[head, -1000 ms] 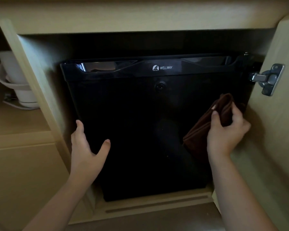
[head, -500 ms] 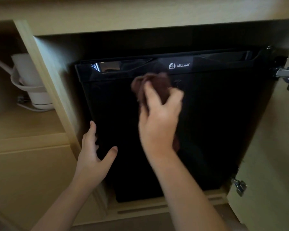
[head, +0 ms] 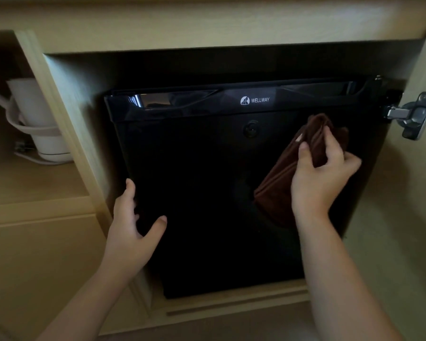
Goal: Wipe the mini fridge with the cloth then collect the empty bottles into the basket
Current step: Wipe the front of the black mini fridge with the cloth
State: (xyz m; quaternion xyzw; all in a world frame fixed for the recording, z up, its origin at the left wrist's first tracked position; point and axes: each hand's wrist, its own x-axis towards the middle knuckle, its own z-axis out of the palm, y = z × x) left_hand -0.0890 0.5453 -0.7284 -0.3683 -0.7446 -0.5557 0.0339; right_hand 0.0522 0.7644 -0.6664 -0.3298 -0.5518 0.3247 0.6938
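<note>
Swept back from the middle of the fridge (head: 207,193) door to its right side, cloth (head: 303,166) bunched in the right hand (head: 322,178), left hand (head: 130,232) spread open against the left edge, wiping midway, bottles and basket nowhere in view.

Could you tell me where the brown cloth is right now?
The cloth is in the right hand, against the right part of the mini fridge door, below the WELLWAY logo.
</note>
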